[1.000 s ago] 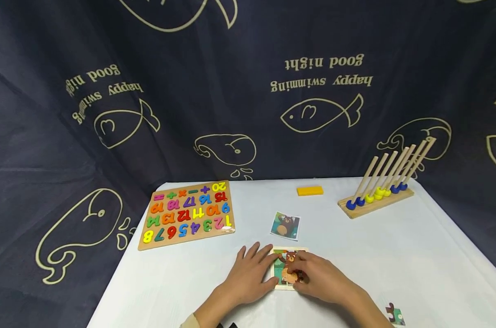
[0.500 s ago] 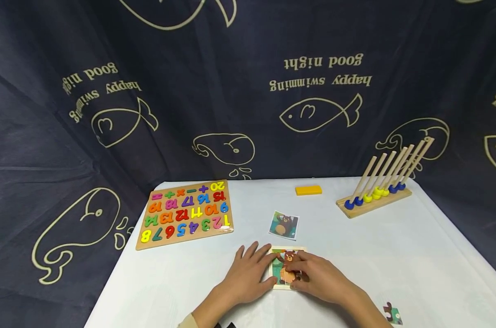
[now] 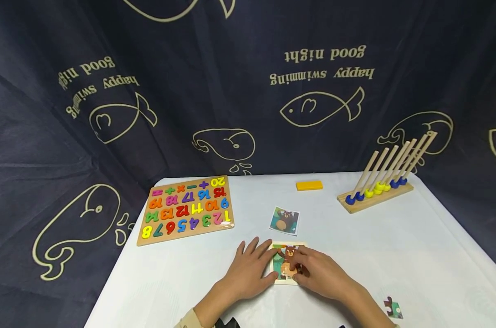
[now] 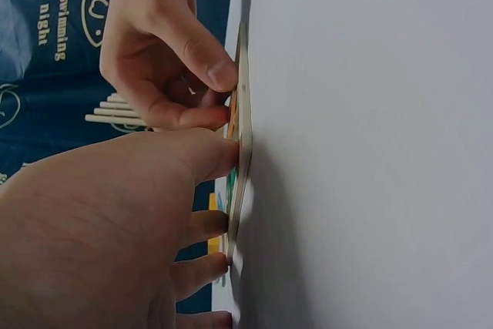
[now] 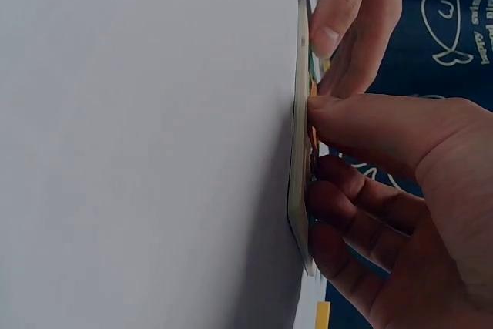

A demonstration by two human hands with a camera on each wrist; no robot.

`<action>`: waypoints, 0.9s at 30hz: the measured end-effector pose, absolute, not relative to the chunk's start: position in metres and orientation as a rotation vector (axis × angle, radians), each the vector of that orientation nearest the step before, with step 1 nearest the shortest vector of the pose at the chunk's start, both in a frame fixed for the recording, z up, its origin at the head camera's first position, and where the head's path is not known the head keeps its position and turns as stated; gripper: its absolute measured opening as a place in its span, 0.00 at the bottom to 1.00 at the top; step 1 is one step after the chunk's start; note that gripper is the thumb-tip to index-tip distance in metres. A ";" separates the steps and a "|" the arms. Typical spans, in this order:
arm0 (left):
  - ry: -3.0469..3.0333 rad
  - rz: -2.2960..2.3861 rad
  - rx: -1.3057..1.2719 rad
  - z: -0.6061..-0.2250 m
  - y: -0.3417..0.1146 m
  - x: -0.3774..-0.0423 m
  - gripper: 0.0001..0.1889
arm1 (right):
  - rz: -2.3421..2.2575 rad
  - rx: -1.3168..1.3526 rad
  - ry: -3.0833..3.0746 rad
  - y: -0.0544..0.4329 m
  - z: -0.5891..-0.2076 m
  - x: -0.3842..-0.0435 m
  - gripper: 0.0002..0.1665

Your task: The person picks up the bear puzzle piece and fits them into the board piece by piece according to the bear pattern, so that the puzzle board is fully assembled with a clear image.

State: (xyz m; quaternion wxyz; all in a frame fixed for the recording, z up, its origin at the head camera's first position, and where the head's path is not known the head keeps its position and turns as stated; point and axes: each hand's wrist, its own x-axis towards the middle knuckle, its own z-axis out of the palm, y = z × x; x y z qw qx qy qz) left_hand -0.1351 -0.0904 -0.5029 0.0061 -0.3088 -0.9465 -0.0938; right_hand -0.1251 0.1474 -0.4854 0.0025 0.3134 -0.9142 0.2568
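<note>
A small square puzzle tray [image 3: 286,282] with a pale rim lies flat in front of me, showing a brown bear picture [image 3: 288,253] made of pieces. My left hand [image 3: 249,269] lies along its left side, fingers spread, with thumb and index fingertips at the rim. From the right, my right hand [image 3: 323,275] pinches a puzzle piece at the bear's lower body; an orange edge of that piece [image 5: 314,138] shows by the thumb, tipped slightly up from the tray. The fingers cover the tray's right part. A loose puzzle piece [image 3: 393,307] lies near my right forearm.
Behind the tray lies a bear picture card [image 3: 285,221]. A number board [image 3: 186,212] sits at the back left, a yellow block [image 3: 309,186] at the back. At the back right stands a wooden peg rack [image 3: 375,200] with blue and yellow beads. A dark fish-print curtain [image 3: 248,91] hangs behind.
The head view has tilted slightly. Both hands stay at the tray; the right fingers have shifted a little, and a pale gap shows in the bear's lower body.
</note>
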 end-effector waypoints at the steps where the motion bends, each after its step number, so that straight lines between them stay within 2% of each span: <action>1: -2.957 -0.292 -0.967 -0.502 -0.090 -0.136 0.31 | 0.816 0.989 -2.856 0.148 -0.485 -0.125 0.08; 8: -2.939 -0.308 -0.977 -0.498 -0.089 -0.138 0.31 | 0.752 1.024 -2.836 0.148 -0.481 -0.126 0.10; 16: -2.978 -0.318 -0.963 -0.505 -0.093 -0.126 0.32 | 0.778 1.116 -2.841 0.144 -0.483 -0.116 0.09; 27: -2.994 -0.384 -0.975 -0.500 -0.090 -0.127 0.32 | 0.690 0.989 -2.924 0.144 -0.478 -0.110 0.12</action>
